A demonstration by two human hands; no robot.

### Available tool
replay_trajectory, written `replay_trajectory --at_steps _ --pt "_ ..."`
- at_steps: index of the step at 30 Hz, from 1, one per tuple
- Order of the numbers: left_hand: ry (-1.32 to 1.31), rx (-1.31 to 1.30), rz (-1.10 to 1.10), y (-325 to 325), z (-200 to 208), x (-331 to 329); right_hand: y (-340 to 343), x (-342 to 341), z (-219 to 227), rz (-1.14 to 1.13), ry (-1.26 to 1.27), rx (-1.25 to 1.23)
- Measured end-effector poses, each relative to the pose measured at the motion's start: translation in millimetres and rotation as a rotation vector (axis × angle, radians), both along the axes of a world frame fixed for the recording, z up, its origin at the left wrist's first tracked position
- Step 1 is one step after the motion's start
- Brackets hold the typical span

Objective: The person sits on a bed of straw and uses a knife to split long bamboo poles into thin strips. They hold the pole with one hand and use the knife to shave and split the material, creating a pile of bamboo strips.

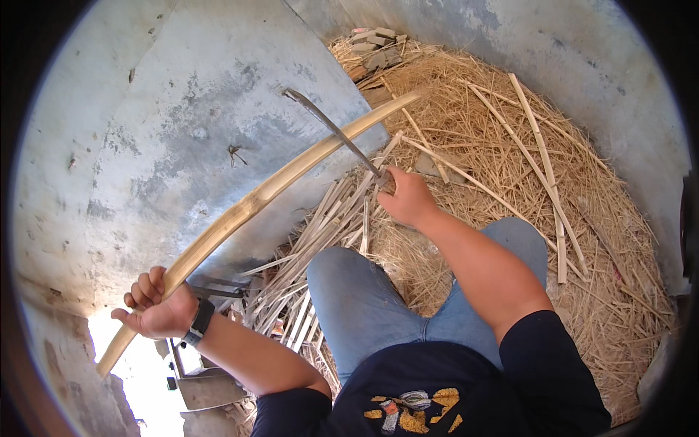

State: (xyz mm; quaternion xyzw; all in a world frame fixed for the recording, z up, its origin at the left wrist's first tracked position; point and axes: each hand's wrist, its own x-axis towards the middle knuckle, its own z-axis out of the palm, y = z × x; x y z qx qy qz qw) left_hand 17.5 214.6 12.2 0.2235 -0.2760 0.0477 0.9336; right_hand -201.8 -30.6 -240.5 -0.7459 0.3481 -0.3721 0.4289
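A long, split bamboo strip (251,205) runs slantwise from the lower left to the upper middle, its pale inner side showing in part. My left hand (166,312), with a dark watch on its wrist, grips the strip near its lower end. In my right hand (409,198) is the handle of a long, narrow knife (328,122) with a hooked tip. Its blade crosses the strip near the far end; whether it cuts into the bamboo I cannot tell. My fingers hide most of the handle.
Straw-like shavings (429,73) cover the floor, with longer bamboo strips (542,160) lying on them at right. Thin slats (328,226) are heaped left of my knees. Blue-grey walls (182,109) stand close on both sides. Some bricks (375,44) are piled at the back.
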Motion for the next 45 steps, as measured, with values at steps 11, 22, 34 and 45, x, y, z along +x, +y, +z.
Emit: replay_trajectory --at_steps 11,22,34,45 --pt "0.140 -0.147 -0.050 11.2 2.3 12.7 -2.6 -9.7 6.4 -0.051 -0.145 -0.182" --pt "0.232 -0.062 -0.016 -20.6 -15.5 11.5 3.4 -12.0 20.7 0.174 0.012 -0.137" --pt "0.292 -0.017 -0.074 -34.4 -27.1 4.2 -13.3 -15.7 21.8 0.061 -0.086 -0.069" --pt "0.113 0.045 -0.082 -8.7 -17.6 -5.2 14.7 -8.6 36.3 0.225 0.133 -0.449"
